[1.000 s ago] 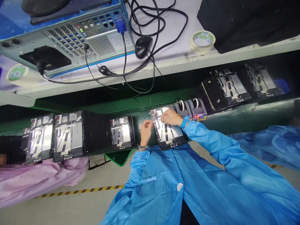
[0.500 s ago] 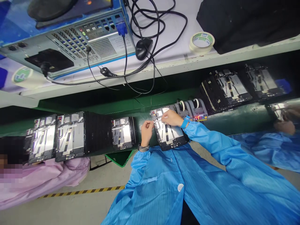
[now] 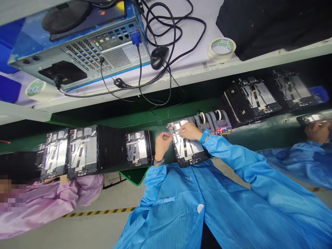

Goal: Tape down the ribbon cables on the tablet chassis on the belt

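In front of me lies a flat electronic device (image 3: 188, 147), tablet-like, its inside exposed: a silver plate, dark ribbon cables and a black frame. Its near edge reaches my blue gown. My left hand (image 3: 162, 143) is at the device's upper left edge, thumb and fingers pinched together. My right hand (image 3: 191, 131) reaches over the upper part of the device, its fingers also pinched, close to the surface. Whatever lies between the fingertips of either hand is too small to make out. Behind the right hand stand two grey tape dispensers (image 3: 220, 122) with rolls of white tape.
More opened devices (image 3: 82, 150) lie along the green bench to the left, others (image 3: 256, 95) to the right. A co-worker's pink sleeve (image 3: 64, 197) is at left, another person's hand (image 3: 316, 131) at right. The shelf above holds a computer case (image 3: 114, 57), cables, a mouse (image 3: 158, 57) and tape (image 3: 222, 48).
My left hand has turned slightly inward, its fingertips nearer the device's edge. My right hand stays almost in place. The view has shifted a little; the co-worker's hand at left shows more.
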A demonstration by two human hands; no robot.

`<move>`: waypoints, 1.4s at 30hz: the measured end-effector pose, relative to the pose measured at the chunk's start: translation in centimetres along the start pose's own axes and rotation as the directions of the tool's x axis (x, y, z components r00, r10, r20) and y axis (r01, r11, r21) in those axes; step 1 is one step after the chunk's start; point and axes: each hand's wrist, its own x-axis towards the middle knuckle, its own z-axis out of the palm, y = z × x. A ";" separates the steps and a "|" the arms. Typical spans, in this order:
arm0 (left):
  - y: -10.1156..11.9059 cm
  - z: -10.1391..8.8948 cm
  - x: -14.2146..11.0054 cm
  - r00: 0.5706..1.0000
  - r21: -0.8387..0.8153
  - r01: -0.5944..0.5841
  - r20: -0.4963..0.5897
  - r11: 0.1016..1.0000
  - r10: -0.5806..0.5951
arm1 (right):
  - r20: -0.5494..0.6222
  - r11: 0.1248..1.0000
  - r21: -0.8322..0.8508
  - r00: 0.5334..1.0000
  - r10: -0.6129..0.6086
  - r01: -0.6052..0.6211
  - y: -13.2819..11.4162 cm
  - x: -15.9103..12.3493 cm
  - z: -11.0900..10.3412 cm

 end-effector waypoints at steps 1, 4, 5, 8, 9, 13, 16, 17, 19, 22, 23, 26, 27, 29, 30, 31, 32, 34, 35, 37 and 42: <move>0.5 0.0 -0.1 1.000 0.061 -0.011 -0.014 0.998 0.012 | -0.012 1.000 -0.006 1.000 -0.008 0.008 0.1 0.1 0.1; 2.1 0.3 -0.5 0.994 0.259 -0.045 -0.080 0.965 0.068 | -0.037 0.999 -0.032 0.999 -0.020 0.018 0.2 0.2 0.4; 2.5 0.4 -0.7 0.991 0.306 -0.050 -0.101 0.951 0.084 | -0.032 0.999 -0.039 0.999 -0.016 0.014 0.2 0.1 0.3; 3.3 1.0 -1.0 0.986 0.379 -0.047 -0.128 0.924 0.103 | 0.023 0.999 -0.038 1.000 0.010 -0.009 0.1 -0.1 0.0; 3.4 1.0 -1.1 0.987 0.396 -0.045 -0.126 0.917 0.102 | 0.039 0.999 -0.034 0.999 0.017 -0.016 0.0 -0.2 -0.2; 3.6 0.7 -0.9 0.990 0.440 -0.045 -0.101 0.897 0.099 | 0.066 0.999 -0.025 0.997 0.031 -0.030 -0.2 -0.5 -1.1; 3.4 0.1 -0.8 0.991 0.423 -0.064 -0.079 0.904 0.108 | 0.092 0.999 -0.020 0.995 0.029 -0.027 -0.3 -0.4 -1.5; 3.3 -0.1 -0.8 0.992 0.404 -0.075 -0.066 0.912 0.111 | 0.097 0.999 -0.016 0.995 0.030 -0.028 -0.3 -0.4 -1.6; 3.0 -0.4 -0.8 0.993 0.344 -0.098 -0.034 0.934 0.116 | 0.103 0.999 -0.008 0.994 0.033 -0.032 -0.3 -0.4 -1.7; 2.5 -0.5 -0.7 0.993 0.245 -0.108 -0.025 0.964 0.117 | 0.110 0.999 0.010 0.993 0.035 -0.036 -0.2 -0.4 -2.0; 2.5 -0.4 -0.8 0.993 0.222 -0.102 -0.032 0.970 0.112 | 0.108 0.999 0.021 0.993 0.037 -0.039 -0.1 -0.5 -2.1; 2.8 -0.2 -1.2 0.993 0.234 -0.082 -0.069 0.969 0.101 | 0.087 0.997 0.068 0.995 0.039 -0.045 0.3 -0.8 -2.5; 3.1 -0.1 -1.6 0.987 0.261 -0.093 -0.106 0.961 0.124 | 0.078 0.995 0.083 0.996 0.041 -0.047 0.5 -0.9 -2.6; 3.7 0.2 -2.8 0.958 0.314 -0.176 -0.163 0.933 0.236 | 0.058 0.993 0.104 0.997 0.053 -0.059 1.0 -1.1 -2.6; 4.0 0.4 -3.6 0.937 0.335 -0.250 -0.152 0.908 0.314 | 0.046 0.991 0.109 0.997 0.066 -0.071 1.3 -1.3 -2.5; 4.2 0.6 -4.4 0.914 0.349 -0.337 -0.099 0.874 0.392 | 0.033 0.990 0.113 0.996 0.081 -0.084 1.6 -1.4 -2.4; 4.4 1.0 -5.3 0.888 0.355 -0.427 -0.007 0.832 0.459 | 0.017 0.989 0.116 0.995 0.094 -0.096 1.8 -1.5 -2.2; 4.4 1.9 -6.9 0.819 0.364 -0.572 0.210 0.735 0.534 | -0.013 0.986 0.123 0.993 0.115 -0.112 2.3 -1.8 -1.8; 4.3 2.3 -7.4 0.789 0.380 -0.615 0.290 0.691 0.542 | -0.026 0.985 0.126 0.992 0.122 -0.118 2.5 -2.0 -1.6; 4.1 3.1 -8.1 0.763 0.433 -0.646 0.371 0.628 0.530 | -0.047 0.983 0.126 0.989 0.138 -0.131 2.8 -2.2 -1.2; 4.0 3.9 -8.2 0.771 0.515 -0.635 0.384 0.576 0.508 | -0.107 0.986 0.069 0.982 0.156 -0.149 2.9 -2.7 -0.6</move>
